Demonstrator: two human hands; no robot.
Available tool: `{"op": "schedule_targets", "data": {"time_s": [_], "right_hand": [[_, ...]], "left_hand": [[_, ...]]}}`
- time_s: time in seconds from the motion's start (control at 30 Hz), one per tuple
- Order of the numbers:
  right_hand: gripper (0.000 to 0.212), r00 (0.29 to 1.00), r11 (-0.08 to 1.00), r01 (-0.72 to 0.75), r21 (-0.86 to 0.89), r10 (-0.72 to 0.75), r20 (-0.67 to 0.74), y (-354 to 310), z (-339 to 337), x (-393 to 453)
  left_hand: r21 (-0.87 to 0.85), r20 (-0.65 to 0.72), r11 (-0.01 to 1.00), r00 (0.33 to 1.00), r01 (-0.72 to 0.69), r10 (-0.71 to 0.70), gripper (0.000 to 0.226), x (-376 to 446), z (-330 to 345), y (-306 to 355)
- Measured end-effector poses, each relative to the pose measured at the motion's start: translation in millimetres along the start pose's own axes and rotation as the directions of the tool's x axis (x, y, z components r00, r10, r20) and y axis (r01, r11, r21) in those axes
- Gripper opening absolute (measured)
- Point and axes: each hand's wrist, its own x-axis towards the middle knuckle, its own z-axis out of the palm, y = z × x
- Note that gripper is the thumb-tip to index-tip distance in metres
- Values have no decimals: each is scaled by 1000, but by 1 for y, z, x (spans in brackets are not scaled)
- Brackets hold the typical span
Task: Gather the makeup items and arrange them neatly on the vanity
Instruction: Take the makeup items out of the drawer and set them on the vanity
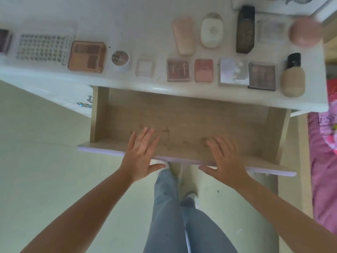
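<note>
**Wooden drawer open, makeup laid out on white tabletop**

Head view: Pale wooden drawer (182,121) stands pulled out beneath the white tabletop (127,19). Left hand (140,154) lies flat, fingers straight, over the lilac drawer front edge (102,151), its grip holding nothing. Right hand (224,157) lies likewise, fingers spread over the same edge, grip holding nothing. On the tabletop, two rows: front row includes a peach square palette (87,56), pink compacts (203,70) and a beige black-capped foundation bottle (292,77) at the right end; behind stand a pink tube (183,35), white oval case (211,31) and dark rectangular bottle (244,30).
</note>
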Motion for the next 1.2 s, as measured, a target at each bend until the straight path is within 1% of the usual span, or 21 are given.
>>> {"op": "schedule_targets", "data": {"time_s": [0.03,0.07,0.1,0.13,0.17,0.2,0.23,0.3,0.37,0.43,0.5,0.57,0.63,0.67,0.77,0.83,0.93,1.07,1.2], "right_hand": [[69,999,999,-12,-42,14,52,6,6,-11],[67,998,996,-19,-87,24,59,11,12,-20],[61,998,991,-32,-128,38,46,15,16,-24],[61,998,986,-50,-161,53,14,19,19,-25],[70,998,981,-64,-185,63,-6,22,20,-24],[81,998,978,-62,-201,58,-26,26,22,-24],[88,998,974,-63,-220,55,-41,28,22,-23],[92,994,964,-53,-260,25,-106,27,18,-24],[93,987,957,-72,-280,28,-158,25,13,-26],[95,981,957,-106,-271,55,-187,24,2,-23],[97,979,954,-118,-276,66,-193,25,-12,-15],[99,980,953,-141,-267,97,-173,26,-26,-4],[101,980,952,-175,-249,144,-138,25,-37,9],[99,976,951,-202,-234,177,-125,24,-42,15],[95,960,940,-275,-202,258,-107,28,-52,37],[96,955,931,-295,-217,282,-88,32,-58,54],[97,951,915,-307,-263,302,-61,38,-62,74],[97,943,897,-330,-293,324,-72,41,-64,98],[101,947,899,-318,-302,314,-60,48,-63,107]], "left_hand": [[42,29,999,1000,-9,8,66,-1,3,4],[83,63,997,998,-5,-1,69,0,4,7],[112,87,994,996,14,-24,75,1,5,8],[140,97,990,994,33,-46,80,4,5,8],[174,86,984,995,27,-42,84,5,6,8],[209,66,978,998,2,-16,89,6,7,7],[238,41,971,999,-29,19,94,7,7,6],[273,-22,960,997,-67,75,99,7,6,4],[279,-86,957,991,-80,108,97,6,2,1],[278,-164,957,978,-83,133,81,9,-6,-3],[281,-190,955,970,-93,151,69,15,-18,-10],[299,-181,949,971,-97,157,72,26,-32,-15],[299,-134,949,980,-102,148,87,39,-44,-17],[302,-105,949,986,-91,129,91,46,-48,-17],[303,-41,953,998,-29,44,93,68,-59,-16],[321,-3,947,1000,-24,27,97,84,-64,-18],[349,13,937,1000,-20,16,103,104,-68,-25],[335,1,942,1000,3,-3,104,126,-73,-36],[340,40,940,999,-35,23,105,139,-73,-43]]}}
